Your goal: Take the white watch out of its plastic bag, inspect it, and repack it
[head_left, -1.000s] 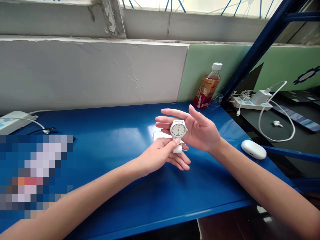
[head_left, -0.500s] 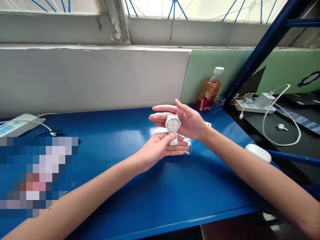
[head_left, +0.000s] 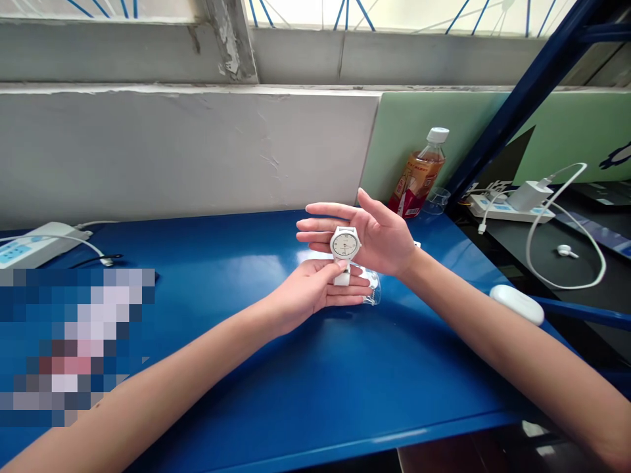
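The left hand (head_left: 310, 289) and right hand (head_left: 382, 240) are bare, with slim fingers. The left forearm (head_left: 197, 361) and right forearm (head_left: 483, 325) are bare too, a small dark spot (head_left: 97, 405) marking the left, towards the desk's (head_left: 276, 394) near left corner.

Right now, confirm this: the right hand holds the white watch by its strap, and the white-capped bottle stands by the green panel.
Not so: in the head view, the left hand, not the right hand, holds the white watch by its strap. The white-capped bottle stands by the green panel.
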`<state>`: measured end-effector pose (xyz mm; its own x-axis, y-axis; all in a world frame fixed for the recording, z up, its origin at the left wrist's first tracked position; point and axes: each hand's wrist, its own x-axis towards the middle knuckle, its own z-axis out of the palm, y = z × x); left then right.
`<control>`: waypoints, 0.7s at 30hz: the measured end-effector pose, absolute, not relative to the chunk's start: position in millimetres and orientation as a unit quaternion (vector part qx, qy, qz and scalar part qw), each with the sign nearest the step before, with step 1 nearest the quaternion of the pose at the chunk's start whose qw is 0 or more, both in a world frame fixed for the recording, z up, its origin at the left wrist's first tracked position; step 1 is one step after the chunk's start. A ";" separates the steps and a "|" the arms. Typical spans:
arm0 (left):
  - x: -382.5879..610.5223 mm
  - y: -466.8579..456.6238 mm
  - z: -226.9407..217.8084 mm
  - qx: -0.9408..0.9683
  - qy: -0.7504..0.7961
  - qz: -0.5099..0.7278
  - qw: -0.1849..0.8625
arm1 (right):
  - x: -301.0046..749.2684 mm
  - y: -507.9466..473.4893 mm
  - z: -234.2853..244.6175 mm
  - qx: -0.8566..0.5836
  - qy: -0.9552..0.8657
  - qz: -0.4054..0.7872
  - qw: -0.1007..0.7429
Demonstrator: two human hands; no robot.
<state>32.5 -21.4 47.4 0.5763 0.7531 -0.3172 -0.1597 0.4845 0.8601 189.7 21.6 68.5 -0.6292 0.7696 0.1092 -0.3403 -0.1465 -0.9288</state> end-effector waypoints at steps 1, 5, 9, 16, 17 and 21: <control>32.6 -21.5 47.1 0.416 0.354 0.297 0.783 | 189.9 21.3 69.0 -0.202 -0.534 0.727 0.382; 33.1 -21.4 46.5 0.421 0.355 0.310 0.776 | 190.2 20.9 70.7 -0.211 -0.535 0.726 0.378; 34.9 -22.1 48.2 0.419 0.362 0.322 0.768 | 191.1 20.9 70.7 -0.197 -0.529 0.736 0.374; 35.1 -22.3 46.8 0.448 0.359 0.341 0.745 | 193.7 20.2 75.6 -0.224 -0.560 0.705 0.373; 33.4 -21.4 46.4 0.473 0.359 0.348 0.725 | 194.3 20.6 77.8 -0.226 -0.569 0.696 0.376; 20.3 -14.0 45.4 0.633 0.390 0.401 0.534 | 198.2 19.4 83.9 -0.264 -0.610 0.599 0.447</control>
